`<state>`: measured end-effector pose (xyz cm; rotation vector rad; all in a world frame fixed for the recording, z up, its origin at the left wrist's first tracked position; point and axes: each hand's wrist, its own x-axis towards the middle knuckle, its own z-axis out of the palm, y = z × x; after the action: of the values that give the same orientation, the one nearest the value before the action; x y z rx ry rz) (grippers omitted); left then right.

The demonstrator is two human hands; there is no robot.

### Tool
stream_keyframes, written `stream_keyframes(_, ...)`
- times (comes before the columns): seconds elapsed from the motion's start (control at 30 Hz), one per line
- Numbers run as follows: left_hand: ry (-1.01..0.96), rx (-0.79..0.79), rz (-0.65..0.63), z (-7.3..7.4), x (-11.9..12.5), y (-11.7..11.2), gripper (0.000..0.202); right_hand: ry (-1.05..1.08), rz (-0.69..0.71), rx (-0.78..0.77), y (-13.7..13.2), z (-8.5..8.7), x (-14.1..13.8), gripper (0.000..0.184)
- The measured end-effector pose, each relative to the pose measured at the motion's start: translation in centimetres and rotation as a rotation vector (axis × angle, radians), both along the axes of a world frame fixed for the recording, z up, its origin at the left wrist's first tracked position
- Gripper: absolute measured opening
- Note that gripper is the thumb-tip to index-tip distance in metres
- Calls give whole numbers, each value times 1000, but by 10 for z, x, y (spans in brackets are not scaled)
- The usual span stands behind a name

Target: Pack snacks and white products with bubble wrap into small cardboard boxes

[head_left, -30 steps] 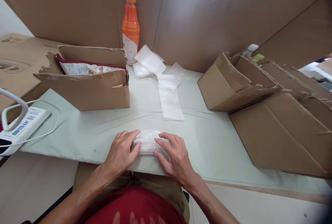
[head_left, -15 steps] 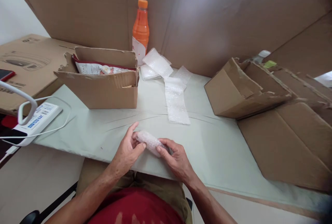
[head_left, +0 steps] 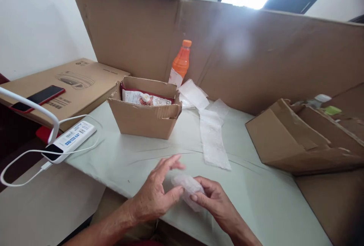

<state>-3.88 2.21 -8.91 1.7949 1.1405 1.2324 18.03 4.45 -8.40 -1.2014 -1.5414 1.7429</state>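
Observation:
A small bundle wrapped in bubble wrap (head_left: 186, 186) is lifted just above the near edge of the pale green table sheet (head_left: 256, 200). My right hand (head_left: 214, 200) curls round the bundle from below and the right. My left hand (head_left: 157, 194) pinches its left end with the thumb, while the other fingers stretch out above it, slightly blurred. What is inside the wrap is hidden.
A torn cardboard box (head_left: 146, 115) with printed packets stands behind the hands. Bubble wrap strips (head_left: 212, 139) and an orange bottle (head_left: 180, 63) lie farther back. Opened cardboard boxes (head_left: 295, 143) fill the right. A power bank with white cable (head_left: 69, 139) and a phone (head_left: 38, 98) lie left.
The bundle went from being pressed flat on the table to being lifted and rolled between both hands. The view tilted upward, showing more of the cardboard wall.

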Motion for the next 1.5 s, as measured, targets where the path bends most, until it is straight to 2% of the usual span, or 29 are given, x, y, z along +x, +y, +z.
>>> stream_keyframes(0.07,149,287,195,16,-24,16,68,-113,-31,142,12,13,2,33)
stream_keyframes(0.13,282,543,460,35,-52,39,68,-173,-105,297,29,36,5,31)
stream_keyframes(0.17,338,625,588,44,-65,51,69,-185,-149,373,38,51,4,31)
stream_keyframes(0.23,427,689,765,60,-86,74,72,-213,-231,543,58,86,-5,29)
stream_keyframes(0.27,462,684,805,65,-93,84,72,-244,-263,645,69,104,-13,27)
stream_keyframes(0.33,521,650,798,70,-100,96,61,-327,-293,855,92,138,-38,23)
stream_keyframes(0.4,552,625,765,68,-99,96,45,-376,-243,1002,116,161,-70,18)
stream_keyframes(0.43,552,615,763,64,-96,93,39,-386,-182,1028,128,168,-87,16)
stream_keyframes(0.5,516,598,796,56,-90,82,33,-423,-11,991,151,171,-119,13)
stream_keyframes(0.6,449,570,840,46,-84,67,31,-597,257,884,179,157,-160,12)
stream_keyframes(0.7,418,561,833,43,-84,64,29,-865,525,845,191,138,-188,16)
stream_keyframes(0.77,403,562,825,43,-86,67,29,-1065,662,887,192,129,-200,24)
stream_keyframes(0.87,380,555,815,44,-88,71,29,-1273,672,1103,192,124,-210,28)
stream_keyframes(0.93,366,552,811,43,-88,73,30,-1303,643,1180,193,125,-214,26)
stream_keyframes(1.03,355,563,816,42,-88,74,31,-1269,715,1094,198,126,-218,24)
stream_keyframes(1.17,371,573,820,41,-89,76,32,-1191,852,978,202,118,-223,22)
stream_keyframes(1.27,388,579,818,43,-89,75,34,-1175,832,981,202,116,-221,22)
stream_keyframes(1.33,373,586,843,44,-88,71,41,-1133,771,1018,201,124,-214,24)
stream_keyframes(1.4,306,604,901,44,-86,66,58,-1067,630,1082,198,138,-198,23)
stream_keyframes(1.5,89,612,990,38,-88,62,77,-872,261,1186,186,156,-157,18)
